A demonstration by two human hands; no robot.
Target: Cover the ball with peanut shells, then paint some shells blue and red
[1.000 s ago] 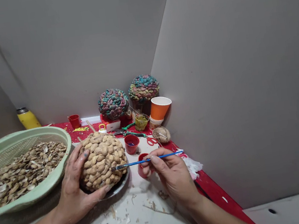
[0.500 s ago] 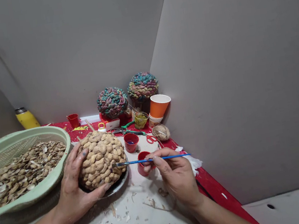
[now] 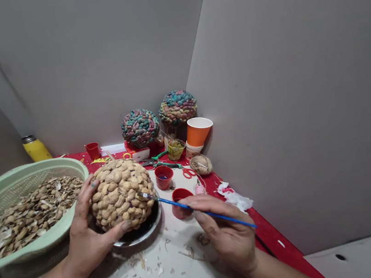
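Observation:
A ball covered in peanut shells (image 3: 122, 192) rests over a dark round dish with a metal rim (image 3: 151, 236). My left hand (image 3: 88, 232) grips its left and lower side, thumb across the front. Between the fingers and thumb of my right hand (image 3: 225, 230) is a thin blue paintbrush (image 3: 177, 204). Its bristles touch the right part of the ball's front. Just beyond the right fingers stands a red cup (image 3: 181, 195), partly covered by them. Another red cup (image 3: 164, 178) with dark liquid sits behind it.
To the left, a green colander (image 3: 41, 246) holds many shells. Two painted shell balls (image 3: 140, 128) stand at the back, near an orange paper cup (image 3: 199, 131), red scissors (image 3: 188, 172), green-handled pliers (image 3: 168, 164) and a twine ball (image 3: 201, 165). Shell scraps litter the front table.
The brush has gone from level to slanting, its handle end now lower, as my right hand moved down and right. The peanut-shell ball has shifted slightly left and up with my left hand.

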